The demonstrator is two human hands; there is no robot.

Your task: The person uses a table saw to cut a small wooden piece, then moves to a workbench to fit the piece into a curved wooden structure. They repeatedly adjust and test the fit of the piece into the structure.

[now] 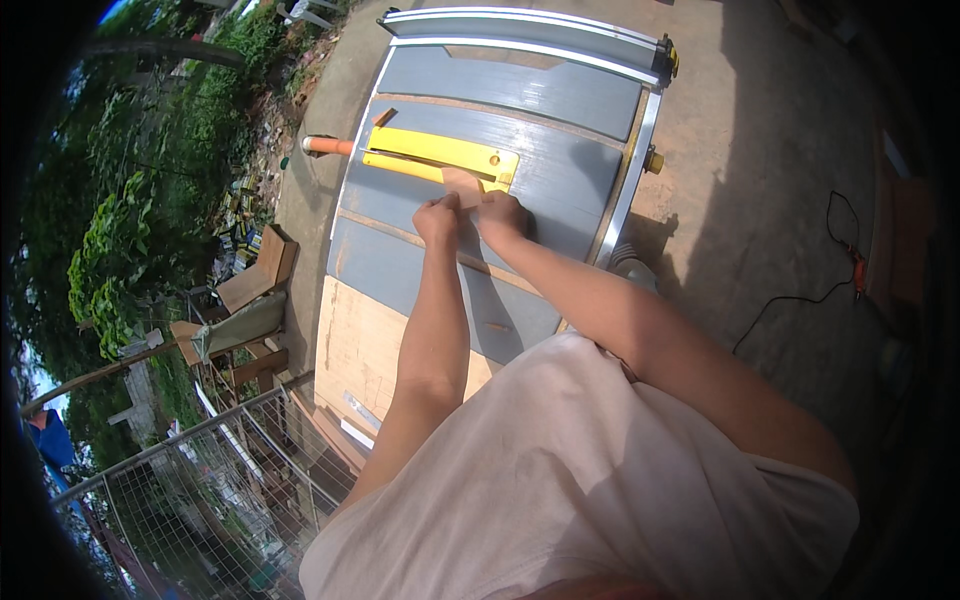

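A grey table saw [575,165] stands in front of me, with a long yellow throat plate [440,148] set into its top. At the near right end of this plate, both my hands pinch a small flat brown piece [463,186], wood by its look. My left hand [437,218] is closed at the piece's lower left, and my right hand [502,216] is closed at its right side, next to the plate's end. The fingertips are partly hidden behind the knuckles. A small brown wood offcut [384,117] lies on the saw top beyond the plate's left end.
A silver rip fence [530,40] spans the saw's far end. An orange pipe-like part [328,146] juts out at left. Nearer me lies a pale plywood sheet [365,335]. A wire mesh panel [200,495] stands lower left; a black cord [790,303] trails over the concrete at right.
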